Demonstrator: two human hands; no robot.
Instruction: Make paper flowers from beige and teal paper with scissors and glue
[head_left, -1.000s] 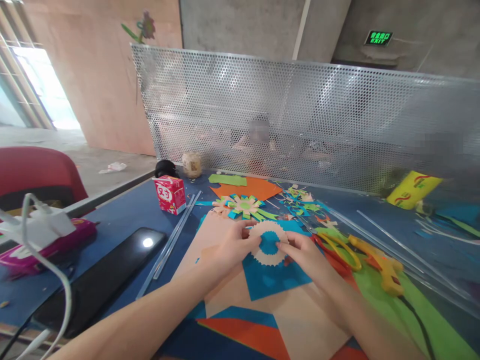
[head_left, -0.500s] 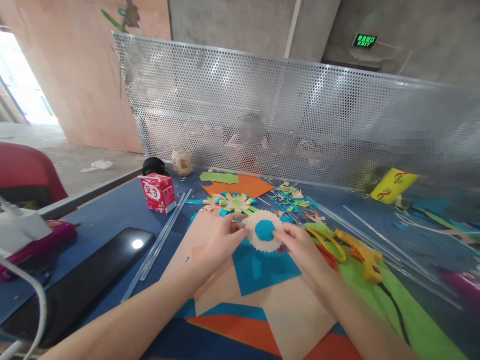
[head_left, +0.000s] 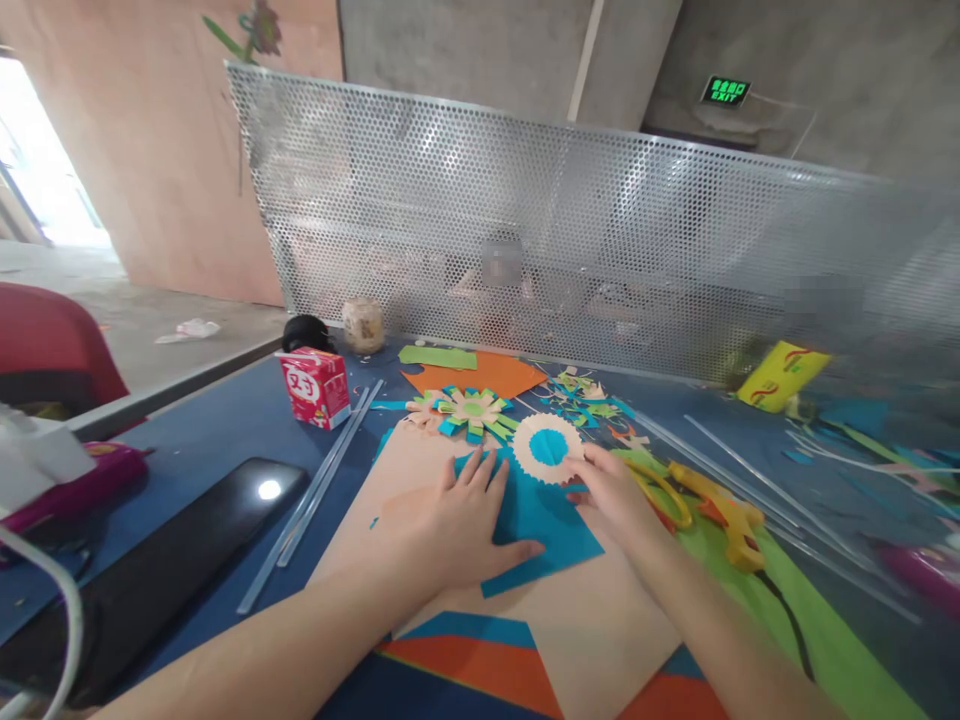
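My right hand point(head_left: 611, 485) pinches the lower right edge of a round cream felt disc point(head_left: 526, 462) with a notched rim and a blue circle point(head_left: 549, 447) at its middle. The disc is held above the sheets. Flat on a blue felt sheet point(head_left: 544, 535) lies my left hand point(head_left: 472, 520), its fingers spread. Under the blue sheet are cream sheets point(head_left: 600, 620). Just beyond the hands rests a layered felt flower point(head_left: 474, 408) in green, cream and blue.
A yellow glue gun point(head_left: 731, 515) and yellow-handled scissors point(head_left: 664, 490) lie at right. Clear glue sticks point(head_left: 322, 495), a phone point(head_left: 165, 560) and a red box point(head_left: 315, 388) are at left. Felt scraps point(head_left: 589, 395) lie before a perforated metal screen point(head_left: 465, 200).
My left hand has let go of the disc and moved down flat onto the blue sheet. My right hand has shifted the disc slightly right and up.
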